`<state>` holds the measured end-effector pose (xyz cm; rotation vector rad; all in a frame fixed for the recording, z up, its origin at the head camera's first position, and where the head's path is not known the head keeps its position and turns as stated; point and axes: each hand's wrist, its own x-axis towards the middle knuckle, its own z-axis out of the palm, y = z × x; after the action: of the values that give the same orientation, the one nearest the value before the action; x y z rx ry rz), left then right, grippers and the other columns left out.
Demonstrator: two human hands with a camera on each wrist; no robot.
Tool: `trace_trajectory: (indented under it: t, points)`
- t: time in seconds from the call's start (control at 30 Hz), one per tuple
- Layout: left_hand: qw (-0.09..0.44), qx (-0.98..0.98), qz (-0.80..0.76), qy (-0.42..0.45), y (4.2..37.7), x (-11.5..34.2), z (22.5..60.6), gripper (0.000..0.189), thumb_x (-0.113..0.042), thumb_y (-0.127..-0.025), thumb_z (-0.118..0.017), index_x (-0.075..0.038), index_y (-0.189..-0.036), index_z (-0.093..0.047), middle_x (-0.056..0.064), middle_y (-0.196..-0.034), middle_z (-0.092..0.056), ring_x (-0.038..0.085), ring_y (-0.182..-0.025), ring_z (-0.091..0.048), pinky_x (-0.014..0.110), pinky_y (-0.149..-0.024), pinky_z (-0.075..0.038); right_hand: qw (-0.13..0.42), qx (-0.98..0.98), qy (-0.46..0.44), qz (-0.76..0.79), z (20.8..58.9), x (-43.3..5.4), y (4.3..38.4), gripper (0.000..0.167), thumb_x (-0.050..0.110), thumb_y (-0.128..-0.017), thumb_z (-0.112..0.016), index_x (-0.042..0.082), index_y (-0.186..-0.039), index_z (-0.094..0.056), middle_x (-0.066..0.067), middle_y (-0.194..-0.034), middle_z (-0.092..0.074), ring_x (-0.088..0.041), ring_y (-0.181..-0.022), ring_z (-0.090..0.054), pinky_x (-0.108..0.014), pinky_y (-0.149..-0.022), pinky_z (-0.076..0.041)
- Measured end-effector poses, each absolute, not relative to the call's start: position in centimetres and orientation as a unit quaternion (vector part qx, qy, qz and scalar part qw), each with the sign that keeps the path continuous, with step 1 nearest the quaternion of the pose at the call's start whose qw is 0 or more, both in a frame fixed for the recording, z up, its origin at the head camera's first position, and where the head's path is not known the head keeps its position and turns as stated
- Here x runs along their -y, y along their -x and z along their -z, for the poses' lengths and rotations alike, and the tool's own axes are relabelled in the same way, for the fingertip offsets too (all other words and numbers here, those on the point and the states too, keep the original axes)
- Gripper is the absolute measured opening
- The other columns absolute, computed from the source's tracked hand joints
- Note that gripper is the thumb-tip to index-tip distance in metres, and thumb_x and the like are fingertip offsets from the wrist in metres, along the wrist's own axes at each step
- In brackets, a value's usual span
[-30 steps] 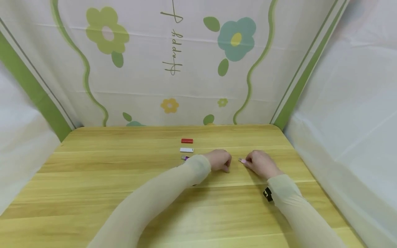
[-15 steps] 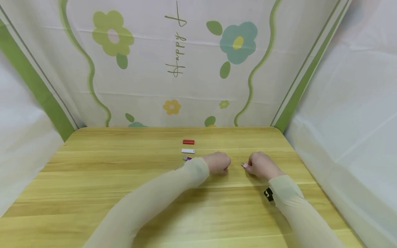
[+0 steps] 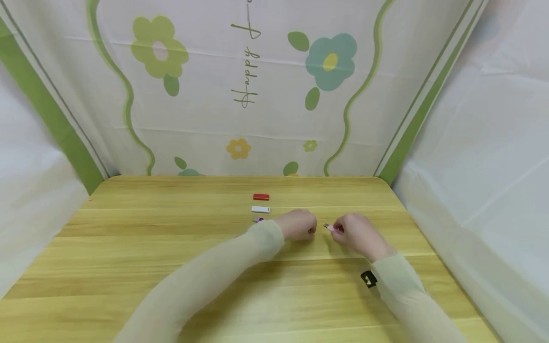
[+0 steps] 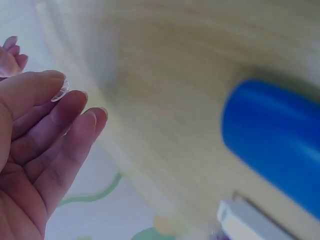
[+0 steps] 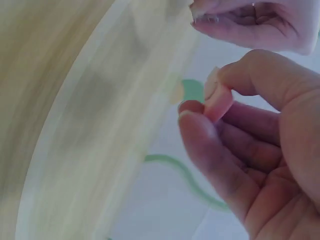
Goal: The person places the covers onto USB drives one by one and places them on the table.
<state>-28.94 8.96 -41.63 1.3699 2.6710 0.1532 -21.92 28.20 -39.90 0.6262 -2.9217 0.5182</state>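
In the head view my right hand (image 3: 360,236) pinches a pink USB flash drive (image 3: 329,227), its metal plug pointing toward the left hand. The right wrist view shows the pink body (image 5: 218,102) between thumb and fingertips. Close by on the left, my left hand (image 3: 299,225) pinches a small clear cap (image 4: 61,92) between thumb and index finger. Cap and drive are apart. Left of the hands lie a red stick (image 3: 261,196), a white stick (image 3: 260,209) and a purple USB flash drive (image 3: 258,219), partly covered by the left sleeve.
A blurred blue rounded object (image 4: 275,135) and a white piece (image 4: 252,220) show near the left wrist. The wooden table (image 3: 274,305) ends at a flower-print curtain (image 3: 274,119), with white cloth (image 3: 484,190) along the right side.
The right hand has tilted and brought the pink drive left, closer to the left hand. The left hand has hardly moved. The head view has shifted slightly.
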Motion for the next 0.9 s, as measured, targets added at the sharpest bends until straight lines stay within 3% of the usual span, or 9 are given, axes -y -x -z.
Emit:
trace_trajectory:
  t: [0.13,0.27,0.37,0.47,0.57,0.7,0.83,0.9]
  points:
    - [0.028,-0.882,-0.079,-0.463,27.8,-6.7,40.9,0.015,-0.014,-0.094,-0.066,-0.014,-0.079,-0.07,-0.009,-0.069,-0.054,0.004,-0.061,-0.042,0.017,-0.061,-0.038,0.124,0.939,-0.274,-0.167,39.8,-26.9,20.8,0.007,0.007,-0.088,-0.072,0.004,-0.084,-0.076,0.008,-0.061,-0.057,-0.001,-0.049,-0.039,-0.02,-0.047,-0.038]
    - [-0.025,-0.875,-0.095,-0.474,25.7,-3.3,39.6,0.012,-0.014,-0.095,-0.066,-0.012,-0.087,-0.074,-0.008,-0.079,-0.067,0.001,-0.065,-0.052,0.017,-0.067,-0.047,0.194,0.906,-0.341,-0.159,39.6,-25.5,19.6,0.006,0.007,-0.088,-0.074,0.006,-0.083,-0.076,0.006,-0.066,-0.064,0.003,-0.051,-0.045,-0.017,-0.049,-0.043]
    - [-0.074,-0.867,-0.091,-0.485,24.0,-0.6,38.8,0.015,-0.012,-0.094,-0.066,-0.012,-0.08,-0.071,-0.006,-0.074,-0.065,0.003,-0.063,-0.053,0.018,-0.064,-0.047,0.227,0.885,-0.373,-0.16,39.1,-24.4,18.8,0.001,0.006,-0.086,-0.077,0.004,-0.087,-0.076,0.001,-0.073,-0.07,0.002,-0.055,-0.052,-0.016,-0.052,-0.046]
    - [-0.121,-0.854,-0.103,-0.496,22.4,2.0,38.1,0.022,-0.007,-0.091,-0.068,-0.013,-0.071,-0.061,-0.007,-0.064,-0.053,0.004,-0.058,-0.044,0.016,-0.058,-0.041,0.257,0.866,-0.398,-0.163,38.6,-23.4,17.9,0.005,0.007,-0.086,-0.077,0.003,-0.089,-0.076,-0.001,-0.076,-0.071,-0.001,-0.059,-0.058,-0.015,-0.054,-0.048]
    - [-0.141,-0.841,-0.136,-0.504,20.8,4.4,37.4,0.022,-0.003,-0.088,-0.071,-0.011,-0.071,-0.06,-0.007,-0.063,-0.048,0.005,-0.058,-0.04,0.014,-0.056,-0.038,0.284,0.844,-0.423,-0.168,38.2,-22.2,17.2,0.024,0.023,-0.098,-0.065,0.003,-0.09,-0.076,-0.001,-0.077,-0.072,-0.005,-0.063,-0.063,-0.016,-0.057,-0.051]
    - [-0.175,-0.82,-0.183,-0.513,18.9,6.9,36.8,0.008,-0.002,-0.084,-0.077,-0.006,-0.084,-0.071,-0.004,-0.074,-0.065,0.003,-0.063,-0.055,0.011,-0.062,-0.046,0.304,0.817,-0.454,-0.184,37.5,-20.3,16.1,0.034,0.028,-0.102,-0.056,0.002,-0.092,-0.076,-0.002,-0.08,-0.072,-0.008,-0.066,-0.066,-0.018,-0.06,-0.053]
    - [-0.244,-0.796,-0.196,-0.518,17.3,8.5,36.6,0.014,0.001,-0.078,-0.081,-0.004,-0.089,-0.073,0.001,-0.083,-0.071,0.006,-0.068,-0.063,0.012,-0.066,-0.05,0.332,0.791,-0.477,-0.192,36.7,-18.3,14.9,0.026,0.022,-0.101,-0.06,0.003,-0.095,-0.076,-0.002,-0.083,-0.073,-0.011,-0.069,-0.068,-0.02,-0.062,-0.054]
    - [-0.268,-0.788,-0.196,-0.518,16.5,9.0,36.4,0.016,0.004,-0.076,-0.081,-0.003,-0.088,-0.073,0.001,-0.083,-0.07,0.006,-0.068,-0.063,0.012,-0.066,-0.05,0.352,0.775,-0.487,-0.195,36.4,-17.3,14.4,0.033,0.026,-0.103,-0.053,0.004,-0.096,-0.076,-0.001,-0.084,-0.073,-0.011,-0.071,-0.068,-0.021,-0.063,-0.055]
